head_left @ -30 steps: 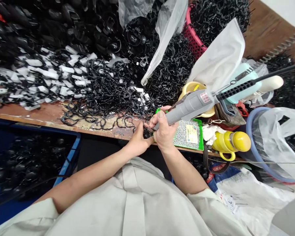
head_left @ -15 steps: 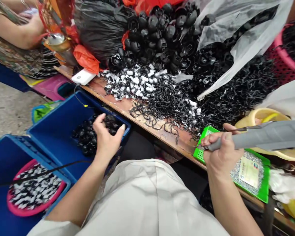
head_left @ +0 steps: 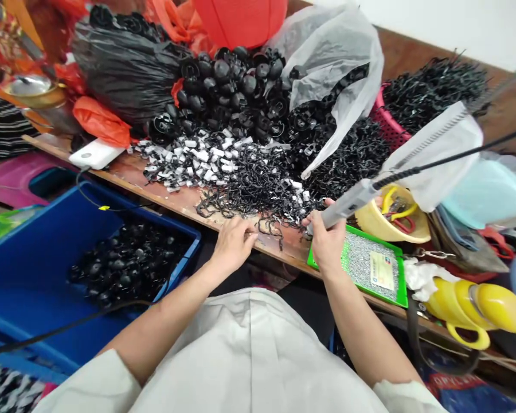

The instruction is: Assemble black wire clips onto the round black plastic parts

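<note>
My right hand (head_left: 328, 241) is wrapped around a grey electric screwdriver (head_left: 348, 203), whose black cable runs off to the upper right. Its tip end lies by the left corner of a green tray (head_left: 402, 281) that holds small silvery pieces and a card (head_left: 382, 269). My left hand (head_left: 233, 245) rests at the bench's front edge with thumb and fingers drawn together; whatever may be between them is hidden. Just beyond it lie short black cords (head_left: 262, 183) in a tangled heap, beside small white-and-black parts (head_left: 206, 158).
Round black plastic parts (head_left: 241, 86) are piled at the back beside a black bag (head_left: 124, 69). A blue bin (head_left: 26, 281) with black parts stands below left. To the right are a yellow bowl (head_left: 370, 221) with pliers, a yellow flask (head_left: 464, 304) and a pink basket (head_left: 382, 117).
My left hand has come up from the blue bin to the bench edge, its spread fingers now closed together. The view has swung right; my right hand still grips the screwdriver.
</note>
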Motion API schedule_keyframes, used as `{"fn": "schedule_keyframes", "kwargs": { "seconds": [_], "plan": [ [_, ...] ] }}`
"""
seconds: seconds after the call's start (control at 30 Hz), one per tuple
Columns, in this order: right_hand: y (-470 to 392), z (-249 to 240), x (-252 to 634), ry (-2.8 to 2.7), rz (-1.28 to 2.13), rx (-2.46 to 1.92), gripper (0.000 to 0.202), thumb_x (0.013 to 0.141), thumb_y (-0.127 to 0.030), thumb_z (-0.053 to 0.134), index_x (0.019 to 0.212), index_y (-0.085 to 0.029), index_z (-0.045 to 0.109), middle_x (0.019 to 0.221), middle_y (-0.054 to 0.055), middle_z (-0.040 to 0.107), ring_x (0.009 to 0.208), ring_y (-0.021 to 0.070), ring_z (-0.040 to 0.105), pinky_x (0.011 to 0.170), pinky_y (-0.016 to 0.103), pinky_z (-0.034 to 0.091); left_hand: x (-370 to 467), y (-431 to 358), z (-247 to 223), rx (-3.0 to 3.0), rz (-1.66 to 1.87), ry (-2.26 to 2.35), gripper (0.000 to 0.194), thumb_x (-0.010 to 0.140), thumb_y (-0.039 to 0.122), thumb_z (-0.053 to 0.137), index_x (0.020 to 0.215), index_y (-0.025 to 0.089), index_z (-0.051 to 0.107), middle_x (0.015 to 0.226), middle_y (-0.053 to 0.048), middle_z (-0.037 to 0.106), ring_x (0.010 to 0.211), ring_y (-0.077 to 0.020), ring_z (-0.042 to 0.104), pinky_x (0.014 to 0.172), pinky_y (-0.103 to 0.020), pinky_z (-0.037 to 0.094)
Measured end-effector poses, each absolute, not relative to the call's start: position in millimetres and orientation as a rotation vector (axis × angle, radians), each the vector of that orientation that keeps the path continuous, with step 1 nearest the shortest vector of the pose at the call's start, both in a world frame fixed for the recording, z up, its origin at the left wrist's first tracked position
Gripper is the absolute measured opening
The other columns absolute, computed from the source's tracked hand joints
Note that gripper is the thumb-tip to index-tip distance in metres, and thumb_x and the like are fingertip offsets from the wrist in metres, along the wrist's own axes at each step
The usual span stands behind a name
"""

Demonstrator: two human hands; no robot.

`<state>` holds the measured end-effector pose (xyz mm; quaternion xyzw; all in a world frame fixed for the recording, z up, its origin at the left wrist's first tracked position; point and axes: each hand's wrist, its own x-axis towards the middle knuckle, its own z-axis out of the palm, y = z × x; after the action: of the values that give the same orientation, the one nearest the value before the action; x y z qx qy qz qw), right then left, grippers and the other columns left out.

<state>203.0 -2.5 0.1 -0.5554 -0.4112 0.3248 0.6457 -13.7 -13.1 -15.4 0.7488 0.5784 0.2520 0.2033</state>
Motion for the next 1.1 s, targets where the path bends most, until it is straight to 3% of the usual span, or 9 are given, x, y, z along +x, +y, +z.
{"fn": "schedule_keyframes", "kwargs": {
  "seconds": [0.13,0.3,0.4,0.6,0.7,0.83,1.0,1.1],
  "plan": [
    [-3,-2,222,-1.065,0.707,-1.338,0.052,0.079,-0.041,0.07,0.122,-0.024,0.046,0.101,0.002,0.065,0.087,0.0151,0.063,0.082,0.033,0.051,6,10,-13,2.261,0.542,1.493,0.005,0.086,0.024,0.058,0.087,0.021,0.063,0.095,-0.007,0.059,0.095,-0.0243,0.055,0.086,-0.038,0.044],
    [-4,-10,239,-1.117,0.727,-1.344,0.06,0.081,-0.039,0.067,0.134,-0.024,0.041,0.114,0.008,0.063,0.102,0.0185,0.062,0.094,0.041,0.049,32,25,-10,2.456,0.386,1.377,0.025,0.084,0.033,0.062,0.108,0.024,0.064,0.103,-0.009,0.056,0.099,-0.0264,0.052,0.086,-0.039,0.043],
    [-7,-15,242,-1.088,0.717,-1.378,0.063,0.083,-0.04,0.065,0.138,-0.023,0.04,0.114,0.009,0.063,0.103,0.0192,0.062,0.094,0.042,0.049,43,31,-12,2.451,0.354,1.384,0.023,0.086,0.037,0.059,0.102,0.022,0.066,0.098,-0.01,0.056,0.094,-0.0272,0.053,0.081,-0.04,0.044],
    [-29,-20,241,-1.063,0.517,-1.428,0.041,0.088,-0.037,0.057,0.126,-0.02,0.056,0.108,0.009,0.064,0.099,0.0199,0.061,0.092,0.042,0.05,16,37,-13,2.398,0.417,1.31,0.018,0.089,0.03,0.054,0.1,0.022,0.066,0.096,-0.007,0.061,0.092,-0.0219,0.057,0.084,-0.035,0.046],
    [-37,-16,229,-1.286,0.41,-1.39,0.03,0.089,-0.03,0.057,0.118,-0.023,0.062,0.103,0.007,0.065,0.096,0.0209,0.06,0.088,0.042,0.05,-14,42,-12,2.267,0.587,1.52,0.019,0.089,0.031,0.052,0.097,0.021,0.065,0.095,-0.008,0.062,0.094,-0.0225,0.058,0.086,-0.037,0.046],
    [-21,-8,191,-1.686,0.547,-1.312,0.025,0.091,-0.025,0.052,0.111,-0.024,0.066,0.1,0.009,0.066,0.096,0.0219,0.061,0.086,0.039,0.05,-36,49,-11,2.204,0.635,1.799,0.017,0.088,0.034,0.053,0.092,0.021,0.063,0.089,-0.007,0.059,0.091,-0.0243,0.058,0.085,-0.038,0.046],
    [27,2,145,-2.08,0.821,-1.655,0.035,0.093,-0.023,0.041,0.119,-0.019,0.064,0.112,0.013,0.068,0.105,0.025,0.064,0.094,0.038,0.046,-21,52,-10,2.392,0.522,1.854,0.046,0.084,0.034,0.059,0.127,0.02,0.052,0.117,-0.015,0.052,0.107,-0.0327,0.052,0.091,-0.044,0.043],
    [44,2,134,-2.115,0.903,-1.738,0.038,0.092,-0.025,0.04,0.122,-0.018,0.061,0.115,0.013,0.069,0.103,0.0267,0.066,0.092,0.038,0.047,-10,60,-12,2.405,0.488,1.859,0.053,0.083,0.028,0.057,0.134,0.02,0.046,0.121,-0.017,0.049,0.109,-0.0348,0.05,0.09,-0.046,0.043]
  ]
}}
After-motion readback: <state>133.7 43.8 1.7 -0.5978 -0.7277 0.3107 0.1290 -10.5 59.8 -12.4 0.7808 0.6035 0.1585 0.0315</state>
